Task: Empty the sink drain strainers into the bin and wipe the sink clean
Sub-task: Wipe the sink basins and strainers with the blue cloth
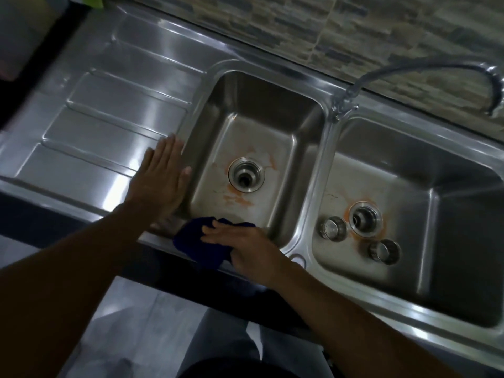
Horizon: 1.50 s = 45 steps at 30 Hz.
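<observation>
The steel sink (323, 165) shows orange stains (237, 200) around its left drain (246, 178), where the flat right hand (245, 249) presses a blue cloth (196, 246) at 6 o'clock and the left hand (161, 175) lies spread at 9 o'clock.

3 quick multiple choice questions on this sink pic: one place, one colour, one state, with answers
1. Where do the two loose strainers lie? A) right basin B) left basin C) drainboard
2. The cloth is what colour? A) yellow B) dark blue C) white
3. The left hand is: A) gripping the tap B) holding a strainer C) flat, fingers straight

Answers: 1 A, both lie on that basin's floor beside its drain. 2 B, it shows dark blue under the right hand. 3 C, it rests flat at the edge of the drainboard.
</observation>
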Motion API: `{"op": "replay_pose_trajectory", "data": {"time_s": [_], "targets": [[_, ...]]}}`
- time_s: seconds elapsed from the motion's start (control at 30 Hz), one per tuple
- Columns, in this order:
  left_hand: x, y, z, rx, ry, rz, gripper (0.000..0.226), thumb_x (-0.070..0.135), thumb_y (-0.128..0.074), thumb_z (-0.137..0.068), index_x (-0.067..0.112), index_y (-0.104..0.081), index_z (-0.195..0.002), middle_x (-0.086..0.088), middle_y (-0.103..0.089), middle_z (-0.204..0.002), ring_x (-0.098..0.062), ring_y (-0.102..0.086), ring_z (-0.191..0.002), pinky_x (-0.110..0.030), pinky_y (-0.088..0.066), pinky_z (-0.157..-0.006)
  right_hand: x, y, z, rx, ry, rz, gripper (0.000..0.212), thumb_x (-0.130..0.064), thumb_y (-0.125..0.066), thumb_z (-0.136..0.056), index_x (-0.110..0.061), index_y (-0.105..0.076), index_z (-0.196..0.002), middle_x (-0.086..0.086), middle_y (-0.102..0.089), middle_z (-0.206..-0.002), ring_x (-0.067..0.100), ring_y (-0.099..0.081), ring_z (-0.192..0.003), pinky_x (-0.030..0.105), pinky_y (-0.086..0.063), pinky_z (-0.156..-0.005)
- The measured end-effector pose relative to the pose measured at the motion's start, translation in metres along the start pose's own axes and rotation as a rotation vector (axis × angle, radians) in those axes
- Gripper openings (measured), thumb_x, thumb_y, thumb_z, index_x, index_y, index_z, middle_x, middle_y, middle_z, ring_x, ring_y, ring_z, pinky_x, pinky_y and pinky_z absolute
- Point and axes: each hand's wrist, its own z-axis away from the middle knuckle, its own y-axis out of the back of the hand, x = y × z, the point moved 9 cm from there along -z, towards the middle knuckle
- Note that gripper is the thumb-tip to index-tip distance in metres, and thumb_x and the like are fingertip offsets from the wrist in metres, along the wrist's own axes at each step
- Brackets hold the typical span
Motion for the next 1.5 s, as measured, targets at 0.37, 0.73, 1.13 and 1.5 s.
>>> {"op": "replay_pose_trajectory", "data": {"time_s": [0.37, 0.73, 1.13, 1.5], "targets": [[-0.015, 0.005, -0.100, 0.099, -0.087, -0.108, 0.069, 0.052, -0.017, -0.105, 0.014, -0.010, -0.161, -0.008, -0.005, -0.170, -0.024, -0.001, -0.158, -0.050, -0.008, -0.128, 0.111, 0.158, -0.054, 0.517, -0.626, 0.332, 0.046, 0.002, -0.057, -0.088, -0.015, -0.061, -0.131, 0.006, -0.073, -0.105, 0.016, -0.068, -0.091, 0.019, -0.048, -0.077], [-0.018, 0.004, -0.101, 0.156, -0.087, -0.109, 0.067, 0.052, -0.014, -0.104, 0.016, -0.015, -0.161, -0.007, -0.012, -0.169, -0.021, -0.007, -0.157, -0.049, -0.011, -0.127, 0.230, 0.120, -0.126, 0.184, -0.756, 0.702, 0.070, -0.049, -0.039, -0.101, -0.012, -0.020, -0.159, 0.015, -0.017, -0.166, 0.032, -0.011, -0.154, 0.045, -0.010, -0.126], [-0.013, 0.009, -0.098, 0.228, -0.140, -0.105, 0.060, 0.037, -0.031, -0.104, 0.012, -0.025, -0.159, -0.013, -0.021, -0.167, -0.028, -0.016, -0.156, -0.055, -0.019, -0.123, 0.249, 0.074, -0.202, 0.330, -0.648, 0.689, 0.063, -0.042, -0.019, -0.104, -0.016, -0.008, -0.161, 0.003, -0.002, -0.169, 0.025, 0.000, -0.156, 0.051, -0.006, -0.126], [-0.015, 0.010, -0.098, 0.181, -0.144, -0.017, 0.061, 0.038, -0.022, -0.106, 0.008, -0.021, -0.159, -0.010, -0.016, -0.168, -0.022, -0.008, -0.157, -0.050, -0.010, -0.127, 0.275, 0.097, -0.145, 0.390, -0.796, 0.771, 0.069, -0.048, -0.015, -0.103, -0.011, -0.005, -0.160, 0.007, -0.003, -0.169, 0.025, -0.005, -0.156, 0.047, -0.008, -0.126]]}}
